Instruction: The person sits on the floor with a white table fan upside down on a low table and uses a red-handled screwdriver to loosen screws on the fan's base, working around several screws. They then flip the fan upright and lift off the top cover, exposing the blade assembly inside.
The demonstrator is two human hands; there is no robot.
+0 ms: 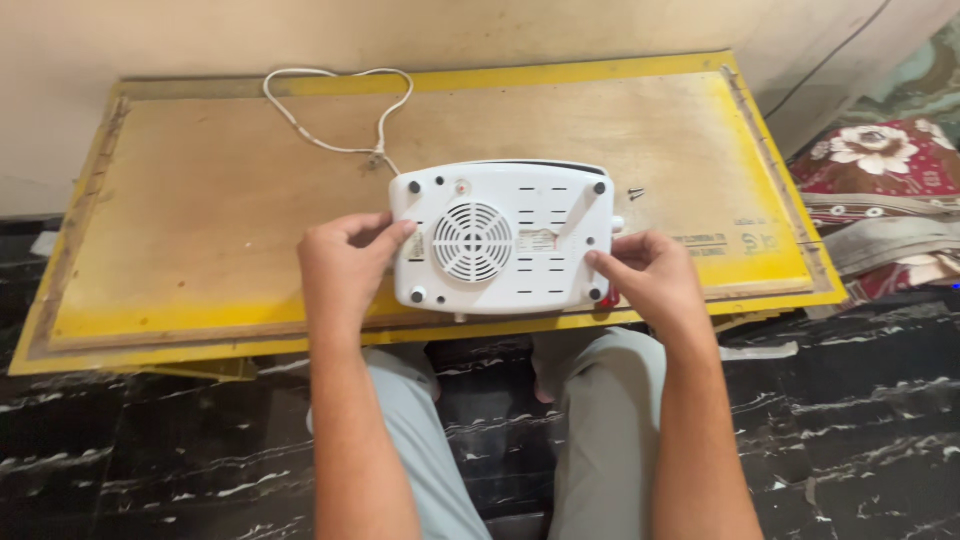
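One yellow-edged plywood worktop (200, 200) lay on black marble floor (150, 460); my left hand (345, 262) and right hand (650, 275) gripped one white appliance (505, 240).

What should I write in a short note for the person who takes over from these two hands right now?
Left hand: grips the left edge of the white appliance. Right hand: holds its right front corner.
The appliance lies underside up on the yellow-edged wooden board, round fan grille showing, white cord looped behind.
Small dark screws lie on the board to the right.
Bottom cover is on; corner feet are in place.
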